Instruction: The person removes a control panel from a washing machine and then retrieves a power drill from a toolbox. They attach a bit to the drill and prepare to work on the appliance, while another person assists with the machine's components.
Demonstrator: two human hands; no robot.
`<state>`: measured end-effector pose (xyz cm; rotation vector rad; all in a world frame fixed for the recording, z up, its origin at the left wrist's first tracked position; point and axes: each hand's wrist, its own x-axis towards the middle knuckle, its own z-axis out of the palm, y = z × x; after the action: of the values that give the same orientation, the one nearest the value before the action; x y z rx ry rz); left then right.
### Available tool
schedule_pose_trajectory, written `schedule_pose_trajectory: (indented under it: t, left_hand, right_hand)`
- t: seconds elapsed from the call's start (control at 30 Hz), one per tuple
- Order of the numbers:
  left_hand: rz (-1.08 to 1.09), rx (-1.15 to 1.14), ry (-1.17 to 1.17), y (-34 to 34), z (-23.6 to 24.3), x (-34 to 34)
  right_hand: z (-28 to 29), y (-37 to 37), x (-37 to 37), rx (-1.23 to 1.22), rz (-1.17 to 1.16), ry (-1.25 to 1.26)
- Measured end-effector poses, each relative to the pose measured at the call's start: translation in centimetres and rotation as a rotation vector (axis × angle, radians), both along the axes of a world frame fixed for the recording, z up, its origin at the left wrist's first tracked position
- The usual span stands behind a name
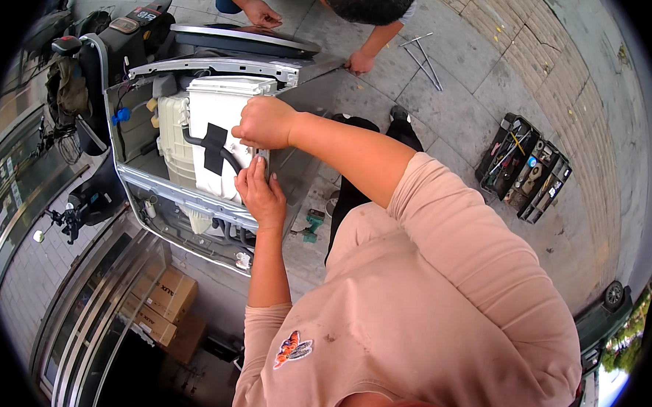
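Note:
An opened metal appliance cabinet stands before me, with its inside exposed. Within it is a white plastic housing, crossed by a black hose under a patch of black tape. My right hand is a closed fist above the housing's right edge; whatever it grips is hidden. Just below, my left hand rests its stretched fingers against that same edge, beside the hose end. The fingertips of the two hands nearly meet.
Across the cabinet a person crouches, one hand on a dark panel's corner. A round-edged door lies behind the cabinet. On the paving are a T-handled wrench, a green power drill and an open toolbox. Cardboard boxes stand lower left.

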<state>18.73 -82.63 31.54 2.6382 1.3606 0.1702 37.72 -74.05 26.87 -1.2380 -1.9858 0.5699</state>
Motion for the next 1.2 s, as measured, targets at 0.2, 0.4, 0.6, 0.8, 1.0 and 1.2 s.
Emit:
schedule_pose_trajectory:
  t: [0.2, 0.4, 0.6, 0.8, 1.0, 1.2]
  left_hand:
    - [0.008, -0.007, 0.018, -0.1, 0.2, 0.0]
    - [-0.006, -0.007, 0.011, 0.0, 0.2, -0.1]
    - [0.021, -0.016, -0.006, 0.2, -0.4, -0.3]
    - [-0.010, -0.036, -0.004, 0.4, -0.1, -0.2]
    - [0.011, -0.054, 0.008, 0.4, -0.2, -0.6]
    - [0.030, -0.090, 0.008, 1.3, 0.5, -0.4]
  right_hand:
    - [-0.5, -0.1, -0.6, 0.025, -0.041, -0.025]
    - [-0.8, -0.1, -0.9, 0.048, -0.060, -0.051]
    - [-0.3, 0.1, -0.6, 0.013, -0.052, -0.001]
    - [0.0, 0.0, 0.0, -0.007, -0.039, 0.095]
    - [-0.8, 0.1, -0.8, 0.129, -0.067, 0.051]
    - [0.1, 0.3, -0.6, 0.134, -0.100, 0.052]
